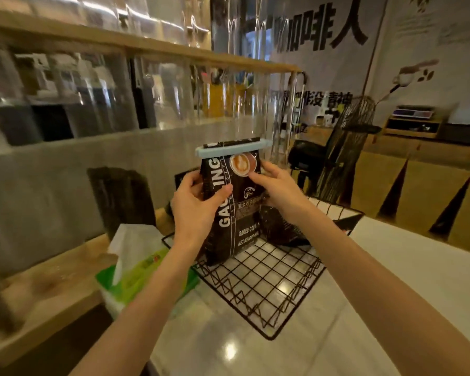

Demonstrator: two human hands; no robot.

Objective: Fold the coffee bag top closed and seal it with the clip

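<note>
A black coffee bag with white lettering and a latte picture stands upright over the black wire basket. A pale blue clip runs across its folded top, and a short strip of bag shows above the clip. My left hand grips the bag's left edge, thumb on the front. My right hand holds the right edge, thumb pressed near the latte picture. Whether the bag's bottom touches the basket floor, I cannot tell.
A second dark bag lies in the basket behind the held one. A green and white tissue pack sits to the basket's left. A wooden ledge and grey wall run along the left. The white counter extends right.
</note>
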